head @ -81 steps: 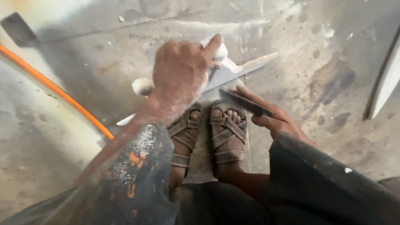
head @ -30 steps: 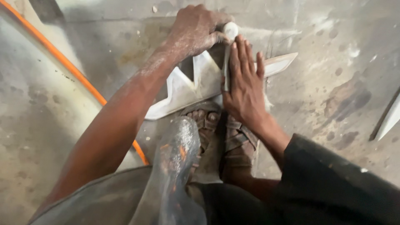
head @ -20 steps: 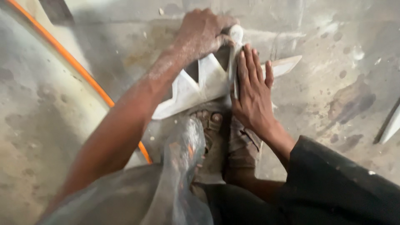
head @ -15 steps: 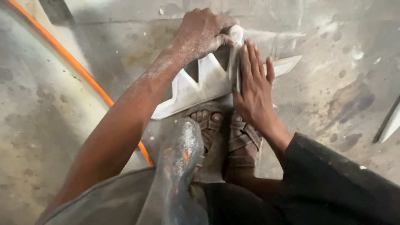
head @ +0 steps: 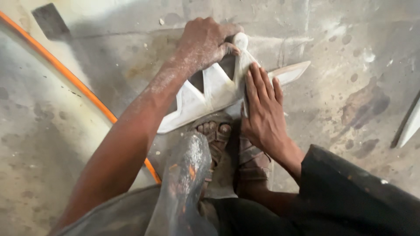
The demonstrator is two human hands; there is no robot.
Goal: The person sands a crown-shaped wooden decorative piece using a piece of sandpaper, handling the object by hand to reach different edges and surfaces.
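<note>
Since the earlier view, both hands have barely shifted; the left fist has eased slightly nearer along the workpiece. Left hand (head: 203,43) is clenched around a pale rounded tool handle (head: 240,42), pressing it to the white zigzag-cut piece (head: 205,94), which lies on the concrete floor (head: 350,52) just ahead of the sandalled feet (head: 227,148). Right hand (head: 264,113) lies flat, fingers (head: 258,85) spread, grasping nothing, apparently pinning the piece against slipping. An orange hose (head: 74,83) runs at left.
</note>
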